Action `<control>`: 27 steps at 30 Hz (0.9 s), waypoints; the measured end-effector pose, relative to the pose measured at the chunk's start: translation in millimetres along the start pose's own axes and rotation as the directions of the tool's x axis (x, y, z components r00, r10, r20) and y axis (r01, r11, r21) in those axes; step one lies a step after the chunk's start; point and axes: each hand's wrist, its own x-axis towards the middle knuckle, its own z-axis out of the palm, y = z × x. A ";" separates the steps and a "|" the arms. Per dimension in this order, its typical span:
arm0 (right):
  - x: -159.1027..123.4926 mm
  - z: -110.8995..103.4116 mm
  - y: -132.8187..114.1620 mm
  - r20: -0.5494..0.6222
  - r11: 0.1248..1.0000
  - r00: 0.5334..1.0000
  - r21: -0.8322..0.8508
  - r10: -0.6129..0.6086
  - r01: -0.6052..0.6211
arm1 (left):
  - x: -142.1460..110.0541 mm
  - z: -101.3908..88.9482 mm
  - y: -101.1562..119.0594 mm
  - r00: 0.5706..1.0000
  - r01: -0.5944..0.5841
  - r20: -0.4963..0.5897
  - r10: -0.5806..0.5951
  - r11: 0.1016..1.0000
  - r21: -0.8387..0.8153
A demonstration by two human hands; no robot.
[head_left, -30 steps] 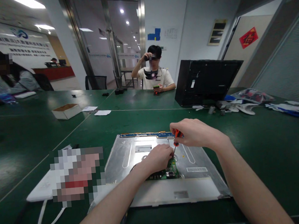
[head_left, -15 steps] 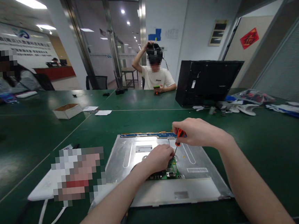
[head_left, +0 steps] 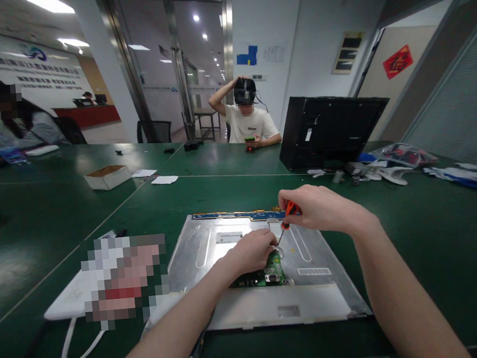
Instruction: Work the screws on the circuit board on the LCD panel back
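Note:
A metal display panel (head_left: 316, 300) lies flat in front of me, with a blue circuit strip (head_left: 225, 218) along its far edge. On its middle sits a green circuit board (head_left: 274, 268), partly covered by my left hand (head_left: 255, 250). The fingers of that hand are drawn together at the board's far edge; what they pinch, if anything, is hidden. My right hand (head_left: 312, 209) is closed around the orange and black handle of a screwdriver (head_left: 291, 212). Its thin shaft slants down to the left, with the tip right beside my left fingertips.
Left of the panel lie a white device (head_left: 69, 294) with a cable and a blurred-out item. A black monitor housing (head_left: 334, 129) stands behind to the right, near bagged parts (head_left: 405, 154). A shallow box (head_left: 108, 177) is farther left. Across the green table sits a person (head_left: 252, 119).
My right hand and the screwdriver have shifted slightly right, and the shaft leans more. My left hand has moved up a little. The person opposite has lowered their head.

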 end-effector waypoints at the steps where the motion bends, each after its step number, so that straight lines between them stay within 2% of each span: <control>1: -0.6 -0.6 0.9 -0.003 1.000 1.000 0.001 0.002 -0.002 | -0.1 -1.9 -1.9 1.000 0.004 -0.015 -0.004 1.000 -0.016; 4: -2.6 -2.8 3.9 -0.016 1.000 1.000 0.006 0.003 -0.003 | 0.6 -9.8 -12.8 0.994 0.033 -0.099 -0.039 0.997 -0.065; 7: -6.0 -6.2 6.4 -0.031 1.000 0.999 0.013 0.024 -0.024 | 1.7 -18.1 -29.8 0.972 0.116 -0.195 -0.132 0.989 -0.093; 9: -8.8 -9.3 7.5 -0.040 0.999 0.998 0.021 0.040 -0.040 | 1.3 -22.7 -41.7 0.959 0.166 -0.217 -0.182 0.982 -0.087; 12: -13.4 -13.8 8.8 -0.050 0.998 0.997 0.032 0.053 -0.052 | -1.9 -28.9 -57.3 0.959 0.223 -0.167 -0.231 0.973 -0.064; 17: -18.2 -17.6 12.0 -0.075 0.997 0.995 0.052 0.068 -0.064 | -11.1 -39.7 -73.1 0.951 0.310 -0.010 -0.310 0.950 0.019; 21: -18.9 -17.2 13.5 -0.080 0.996 0.995 0.058 0.066 -0.062 | -14.8 -40.2 -69.5 0.945 0.327 0.010 -0.327 0.945 0.030; 27: -20.2 -16.3 12.3 -0.079 0.997 0.996 0.066 0.047 -0.042 | -11.6 -26.3 -56.9 0.949 0.314 0.012 -0.315 0.947 0.069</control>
